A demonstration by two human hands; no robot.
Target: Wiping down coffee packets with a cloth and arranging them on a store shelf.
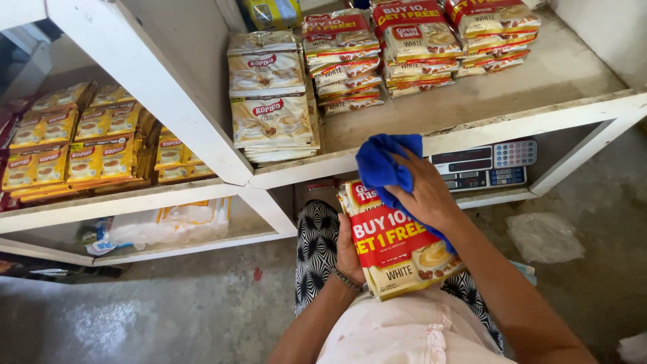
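Observation:
My left hand (pixel 348 255) grips from below a stack of red, white and gold sachet packs (pixel 394 253), held against my lap. My right hand (pixel 426 195) presses a crumpled blue cloth (pixel 383 164) onto the top edge of that stack. Both hands are just below the front edge of a white shelf (pixel 472 128).
On the shelf lie cream sachet packs (pixel 269 94) and several stacks of red and white packs (pixel 418 50). A digital weighing scale (pixel 482 165) sits below the shelf. Yellow packs (pixel 81 145) fill the left shelf. A clear plastic bag (pixel 544 237) lies on the concrete floor.

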